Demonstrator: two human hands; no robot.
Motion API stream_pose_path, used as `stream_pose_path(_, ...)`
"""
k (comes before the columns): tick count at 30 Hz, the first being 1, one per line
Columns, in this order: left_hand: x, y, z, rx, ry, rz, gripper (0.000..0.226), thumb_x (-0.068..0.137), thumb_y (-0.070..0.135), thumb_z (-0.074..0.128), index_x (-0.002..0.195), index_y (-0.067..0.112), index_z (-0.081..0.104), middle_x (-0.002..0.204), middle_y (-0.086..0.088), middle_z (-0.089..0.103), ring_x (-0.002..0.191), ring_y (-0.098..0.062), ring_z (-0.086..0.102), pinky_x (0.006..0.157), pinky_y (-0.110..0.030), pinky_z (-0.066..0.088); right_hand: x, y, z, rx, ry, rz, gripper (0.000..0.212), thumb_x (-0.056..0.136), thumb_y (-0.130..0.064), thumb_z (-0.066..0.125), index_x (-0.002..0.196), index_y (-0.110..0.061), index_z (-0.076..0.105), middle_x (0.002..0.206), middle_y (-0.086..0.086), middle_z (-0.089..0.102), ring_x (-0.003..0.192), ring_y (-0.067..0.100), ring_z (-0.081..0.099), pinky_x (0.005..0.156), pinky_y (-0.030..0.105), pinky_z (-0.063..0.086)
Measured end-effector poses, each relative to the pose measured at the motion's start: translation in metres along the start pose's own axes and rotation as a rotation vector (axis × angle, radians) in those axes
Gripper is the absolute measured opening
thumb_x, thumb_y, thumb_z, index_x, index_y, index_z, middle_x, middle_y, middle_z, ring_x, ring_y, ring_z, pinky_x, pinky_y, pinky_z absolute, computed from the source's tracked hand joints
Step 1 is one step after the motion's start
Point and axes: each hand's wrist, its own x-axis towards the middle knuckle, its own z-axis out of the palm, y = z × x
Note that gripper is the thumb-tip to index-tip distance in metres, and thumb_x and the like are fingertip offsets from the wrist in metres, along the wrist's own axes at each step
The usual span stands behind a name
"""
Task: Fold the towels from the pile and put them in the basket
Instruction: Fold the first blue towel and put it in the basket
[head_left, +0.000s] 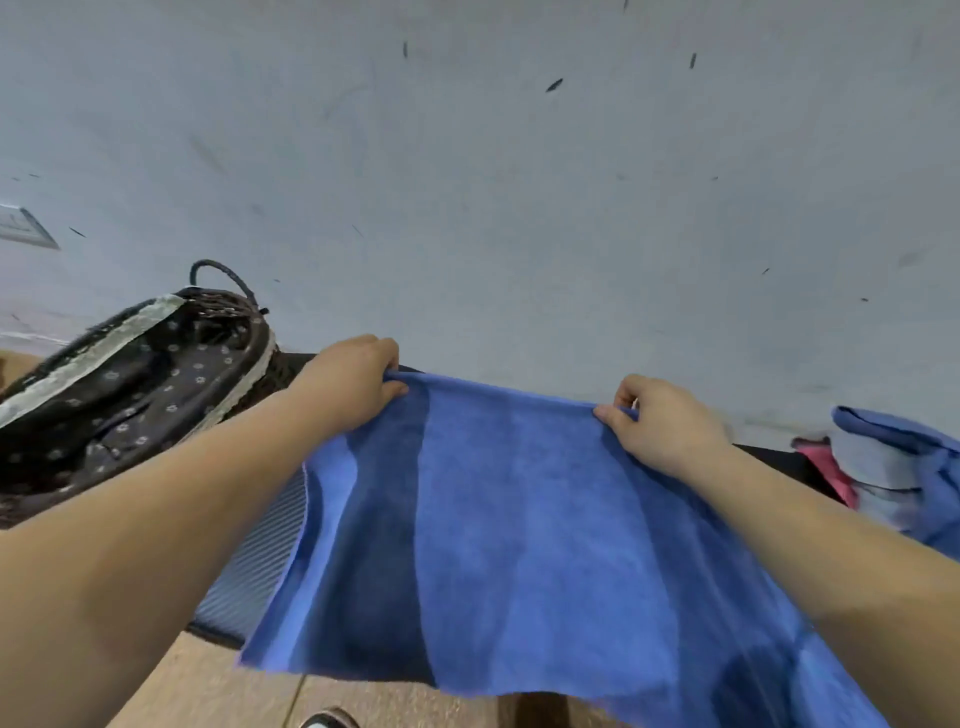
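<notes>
A person's two bare hands hold a blue towel (530, 519) by its far edge, spread between them above a dark ribbed mat (260, 566). The left hand (353, 384) pinches one top corner; the right hand (660, 421) pinches the other. A dark wicker basket (130, 395) with floral lining sits at left. A pile of towels (893, 467) lies at right, against a scuffed pale wall (519, 182). Tan floor (208, 686) lies below.
</notes>
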Motion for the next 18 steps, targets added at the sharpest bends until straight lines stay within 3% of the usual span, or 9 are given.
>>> stream_pose_path(3,0.022,0.003,0.014,0.076,0.015,-0.057,0.03,0.095,0.039,0.067,0.115,0.018,0.059,0.117,-0.007,0.059,0.107,-0.033,0.058,0.088,-0.042,0.046,0.019,0.001,0.013,-0.028,0.03,0.004,0.028,0.096,-0.048,0.063,0.102,-0.021,0.062,0.11,0.003,0.063,0.103,0.027,0.059,0.079,0.038,0.05)
stream_pose_path(6,0.014,0.009,0.024,0.149,0.026,-0.083,0.062,0.09,0.048,0.07,0.142,0.022,0.049,0.141,-0.005,0.051,0.126,-0.033,0.051,0.102,-0.045,0.042,0.011,-0.002,0.019,-0.022,0.081,-0.051,0.04,0.099,-0.044,0.06,0.131,-0.019,0.059,0.131,0.005,0.058,0.126,0.029,0.051,0.098,0.041,0.047)
stream_pose_path(9,-0.022,0.021,0.035,-0.048,0.093,-0.102,0.068,0.092,0.048,0.066,0.149,0.018,0.046,0.151,-0.009,0.045,0.14,-0.035,0.043,0.112,-0.044,0.036,-0.021,-0.016,0.018,0.119,0.01,-0.114,0.049,0.1,-0.044,0.057,0.14,-0.015,0.056,0.141,0.003,0.056,0.133,0.026,0.05,0.109,0.038,0.041)
stream_pose_path(11,-0.047,0.034,0.04,-0.133,0.029,-0.149,0.076,0.095,0.053,0.061,0.157,0.018,0.036,0.166,-0.013,0.027,0.154,-0.034,0.024,0.124,-0.044,0.023,-0.047,-0.027,0.02,0.126,-0.039,-0.112,0.058,0.097,-0.053,0.054,0.142,-0.017,0.055,0.143,0.003,0.055,0.139,0.027,0.047,0.114,0.04,0.037)
stream_pose_path(12,-0.059,0.04,0.044,-0.138,-0.019,-0.168,0.081,0.095,0.059,0.056,0.161,0.021,0.028,0.17,-0.013,0.016,0.157,-0.033,0.013,0.127,-0.047,0.016,-0.061,-0.033,0.022,0.086,-0.084,-0.077,0.064,0.096,-0.06,0.049,0.147,-0.022,0.05,0.152,0.005,0.048,0.146,0.03,0.038,0.119,0.044,0.032)
stream_pose_path(14,-0.082,0.049,0.054,-0.16,-0.134,-0.217,0.088,0.095,0.071,0.046,0.165,0.031,0.009,0.173,-0.006,-0.008,0.159,-0.034,-0.007,0.127,-0.056,0.005,-0.088,-0.044,0.029,-0.009,-0.233,0.041,0.074,0.094,-0.072,0.04,0.159,-0.038,0.028,0.172,0.007,0.012,0.159,0.034,0.005,0.126,0.053,0.01)
stream_pose_path(16,-0.104,0.052,0.064,-0.198,-0.251,-0.269,0.089,0.093,0.079,0.035,0.163,0.041,-0.004,0.171,0.001,-0.022,0.157,-0.033,-0.02,0.124,-0.062,-0.003,-0.112,-0.049,0.037,-0.034,-0.347,0.131,0.08,0.091,-0.081,0.032,0.16,-0.051,0.007,0.172,0.001,-0.017,0.157,0.036,-0.017,0.124,0.06,-0.005)
stream_pose_path(18,-0.121,0.049,0.073,-0.192,-0.313,-0.303,0.086,0.091,0.084,0.025,0.161,0.046,-0.009,0.17,0.005,-0.026,0.156,-0.031,-0.024,0.122,-0.066,-0.009,-0.128,-0.049,0.05,-0.04,-0.374,0.17,0.082,0.088,-0.087,0.024,0.159,-0.056,-0.003,0.169,-0.003,-0.028,0.155,0.037,-0.026,0.122,0.064,-0.011)
